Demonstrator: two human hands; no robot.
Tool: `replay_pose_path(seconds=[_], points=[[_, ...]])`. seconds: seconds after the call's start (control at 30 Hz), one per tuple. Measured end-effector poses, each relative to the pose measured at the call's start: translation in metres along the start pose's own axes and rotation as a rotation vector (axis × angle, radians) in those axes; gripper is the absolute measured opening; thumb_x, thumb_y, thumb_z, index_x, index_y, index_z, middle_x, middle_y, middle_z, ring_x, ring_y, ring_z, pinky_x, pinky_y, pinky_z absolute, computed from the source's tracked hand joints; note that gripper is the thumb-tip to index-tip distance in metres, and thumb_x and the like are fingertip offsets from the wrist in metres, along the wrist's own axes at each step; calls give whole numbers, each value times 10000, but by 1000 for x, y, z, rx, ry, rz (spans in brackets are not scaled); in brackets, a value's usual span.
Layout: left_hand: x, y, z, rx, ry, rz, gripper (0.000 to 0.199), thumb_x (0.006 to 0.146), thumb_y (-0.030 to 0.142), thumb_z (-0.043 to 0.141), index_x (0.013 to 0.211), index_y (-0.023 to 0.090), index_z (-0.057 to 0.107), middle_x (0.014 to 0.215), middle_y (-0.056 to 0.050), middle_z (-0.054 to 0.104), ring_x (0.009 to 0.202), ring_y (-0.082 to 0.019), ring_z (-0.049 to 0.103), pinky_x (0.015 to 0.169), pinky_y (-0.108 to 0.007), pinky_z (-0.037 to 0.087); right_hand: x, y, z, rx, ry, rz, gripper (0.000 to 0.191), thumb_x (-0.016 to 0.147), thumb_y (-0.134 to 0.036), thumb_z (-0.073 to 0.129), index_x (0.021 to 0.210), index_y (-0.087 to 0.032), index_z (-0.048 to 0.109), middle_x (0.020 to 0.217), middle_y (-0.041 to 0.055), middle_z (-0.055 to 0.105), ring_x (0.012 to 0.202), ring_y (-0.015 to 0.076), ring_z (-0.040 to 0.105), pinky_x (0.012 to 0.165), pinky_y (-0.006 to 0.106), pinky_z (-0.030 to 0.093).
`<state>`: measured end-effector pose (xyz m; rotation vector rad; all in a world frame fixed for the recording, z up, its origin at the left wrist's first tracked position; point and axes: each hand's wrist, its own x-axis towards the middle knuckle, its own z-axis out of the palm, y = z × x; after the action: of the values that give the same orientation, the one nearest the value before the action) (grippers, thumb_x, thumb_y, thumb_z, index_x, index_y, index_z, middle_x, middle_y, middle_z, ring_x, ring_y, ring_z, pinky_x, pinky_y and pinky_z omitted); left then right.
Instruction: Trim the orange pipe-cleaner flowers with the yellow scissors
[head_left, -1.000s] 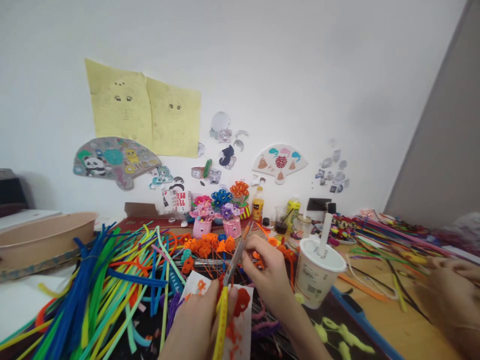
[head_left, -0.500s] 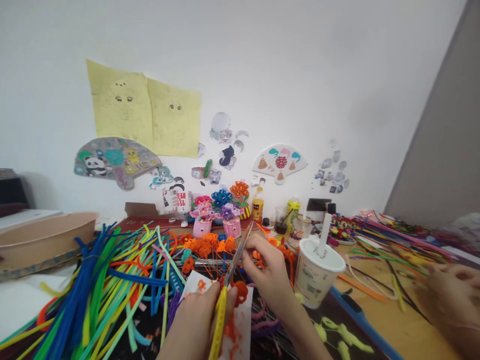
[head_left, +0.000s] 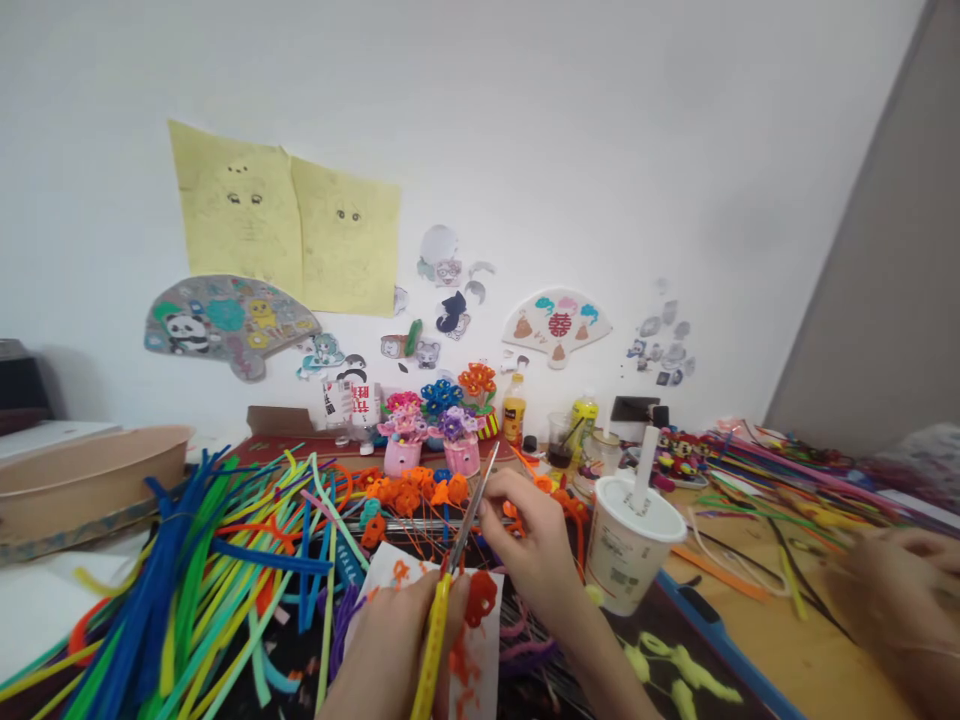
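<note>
My left hand (head_left: 394, 640) is closed around yellow-handled scissors (head_left: 429, 650), their long metal blades pointing up and away from me. My right hand (head_left: 529, 530) has its fingers curled into a pinch beside the blades; whatever they hold, if anything, is hidden. Just right of my left fingertips is a round orange-red fuzzy piece (head_left: 481, 598); I cannot tell if it is held or lying down. Below my hands lies a white sheet (head_left: 487, 680) strewn with orange fluff. Beyond them sit several orange pipe-cleaner flowers (head_left: 405, 495).
Bundled pipe cleaners (head_left: 180, 570) cover the left side, near a tan basin (head_left: 90, 475). A lidded cup (head_left: 626, 560) with a straw stands right of my hand. Small flower pots (head_left: 403, 457) and a bottle (head_left: 514, 412) line the back. Another person's hands (head_left: 900, 580) are at far right.
An orange bit seen at the scissor tips is no longer there, and the blade tips look closer together. My hands have barely moved. The view has shifted slightly.
</note>
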<state>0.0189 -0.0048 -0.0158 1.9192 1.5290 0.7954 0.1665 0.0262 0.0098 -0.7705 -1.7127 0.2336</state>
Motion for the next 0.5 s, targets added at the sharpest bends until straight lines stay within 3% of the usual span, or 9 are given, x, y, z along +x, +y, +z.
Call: replay_pose_path(seconds=[0.3, 0.5], points=[[-10, -7, 2, 62, 105, 69, 479, 901, 526, 245, 566, 263, 464, 494, -7, 617, 491, -196, 598, 501, -256, 367, 1, 1, -1, -18, -20, 8, 173, 812, -108, 483, 666, -201, 471, 674, -1, 528, 652, 151, 495, 621, 245, 377], [-6, -3, 2, 8, 152, 14, 438, 859, 563, 344, 609, 271, 553, 336, 24, 515, 406, -202, 568, 463, -248, 350, 1, 1, 0, -16, -52, 20, 166, 817, -108, 481, 678, -198, 485, 696, 10, 568, 660, 154, 518, 636, 250, 384]])
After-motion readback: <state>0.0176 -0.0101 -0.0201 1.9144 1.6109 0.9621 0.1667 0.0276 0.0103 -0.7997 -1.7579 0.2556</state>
